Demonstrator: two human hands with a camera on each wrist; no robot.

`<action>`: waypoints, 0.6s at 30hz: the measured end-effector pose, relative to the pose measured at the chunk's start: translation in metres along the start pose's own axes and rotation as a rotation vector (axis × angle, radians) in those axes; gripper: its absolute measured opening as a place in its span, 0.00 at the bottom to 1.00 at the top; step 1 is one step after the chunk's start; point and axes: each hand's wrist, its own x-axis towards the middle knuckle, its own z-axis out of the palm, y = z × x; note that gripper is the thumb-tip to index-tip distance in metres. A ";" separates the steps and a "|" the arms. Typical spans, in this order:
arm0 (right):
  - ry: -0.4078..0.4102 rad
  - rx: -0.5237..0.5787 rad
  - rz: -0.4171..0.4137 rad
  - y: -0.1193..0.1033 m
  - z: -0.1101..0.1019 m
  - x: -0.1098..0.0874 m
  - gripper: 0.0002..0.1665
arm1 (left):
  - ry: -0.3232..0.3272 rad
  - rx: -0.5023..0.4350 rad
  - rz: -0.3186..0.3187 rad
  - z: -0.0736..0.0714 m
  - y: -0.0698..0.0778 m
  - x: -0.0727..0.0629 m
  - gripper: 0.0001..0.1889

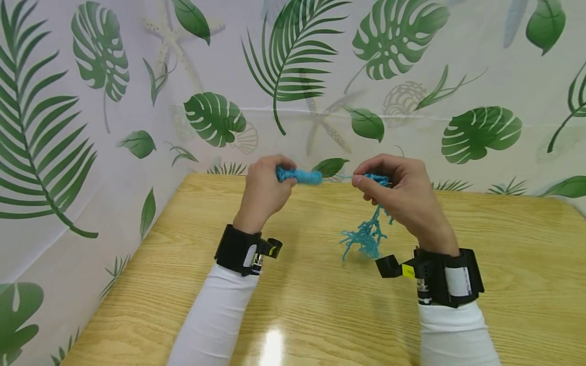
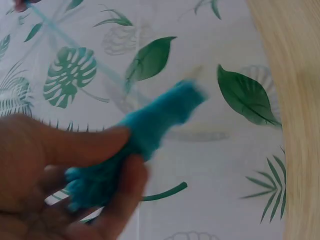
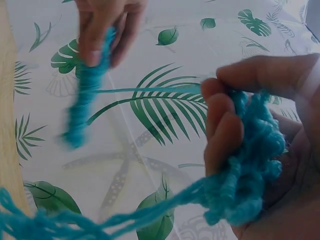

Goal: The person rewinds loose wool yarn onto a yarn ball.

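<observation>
My left hand (image 1: 269, 189) pinches a blue yarn bundle (image 1: 309, 177), a narrow roll wound with yarn that sticks out to the right of the fingers. In the left wrist view the roll (image 2: 162, 112) lies between thumb and fingers, its far end blurred. A single yarn strand (image 3: 150, 90) runs taut from the roll to my right hand (image 1: 403, 188). Those right fingers pinch the strand, and a crumpled clump of blue yarn (image 3: 250, 165) sits in the palm. Loose yarn ends (image 1: 366, 239) hang below the right hand, over the table.
Under both hands is a light wood-grain table (image 1: 311, 305). A white sheet with green leaf prints (image 1: 302, 61) rises behind the table and along its left side. Each wrist wears a black camera strap (image 1: 238, 249).
</observation>
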 end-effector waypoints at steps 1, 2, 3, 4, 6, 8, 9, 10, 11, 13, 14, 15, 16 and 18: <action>0.024 -0.001 -0.005 0.000 -0.001 0.000 0.06 | -0.142 -0.012 -0.017 -0.003 0.001 0.000 0.09; 0.049 0.001 -0.010 0.000 -0.002 0.001 0.07 | -0.277 -0.042 -0.031 -0.005 0.001 0.000 0.09; 0.073 0.001 -0.014 0.001 -0.003 0.001 0.07 | -0.401 -0.093 -0.040 -0.008 0.000 0.000 0.08; 0.094 0.002 -0.017 0.002 -0.004 0.002 0.07 | -0.510 -0.160 -0.040 -0.010 -0.001 0.001 0.08; 0.131 -0.005 -0.017 0.005 -0.006 0.003 0.08 | -0.666 -0.330 -0.002 -0.014 -0.003 0.002 0.08; 0.154 -0.012 -0.009 0.008 -0.008 0.003 0.09 | -0.741 -0.533 0.043 -0.018 -0.004 0.003 0.08; 0.159 -0.013 0.000 0.009 -0.008 0.003 0.10 | -0.748 -0.648 0.059 -0.019 -0.004 0.003 0.08; 0.162 -0.021 0.014 0.011 -0.008 0.003 0.10 | -0.736 -0.765 0.069 -0.020 -0.004 0.002 0.08; 0.158 -0.017 0.028 0.011 -0.007 0.003 0.11 | -0.704 -0.883 0.074 -0.020 -0.002 0.002 0.10; 0.120 -0.031 0.058 0.012 -0.005 0.003 0.10 | -0.584 -1.115 0.064 -0.019 0.003 0.001 0.13; 0.088 -0.040 0.068 0.012 -0.004 0.003 0.10 | -0.502 -1.207 0.063 -0.017 0.006 0.001 0.13; 0.049 -0.053 0.077 0.012 -0.002 0.004 0.10 | -0.406 -1.261 0.058 -0.015 0.010 0.001 0.11; 0.003 -0.072 0.080 0.011 -0.001 0.004 0.09 | -0.304 -1.268 0.064 -0.012 0.013 0.001 0.10; -0.095 -0.113 0.075 0.008 0.001 0.004 0.08 | -0.102 -1.135 0.093 -0.006 0.019 0.001 0.09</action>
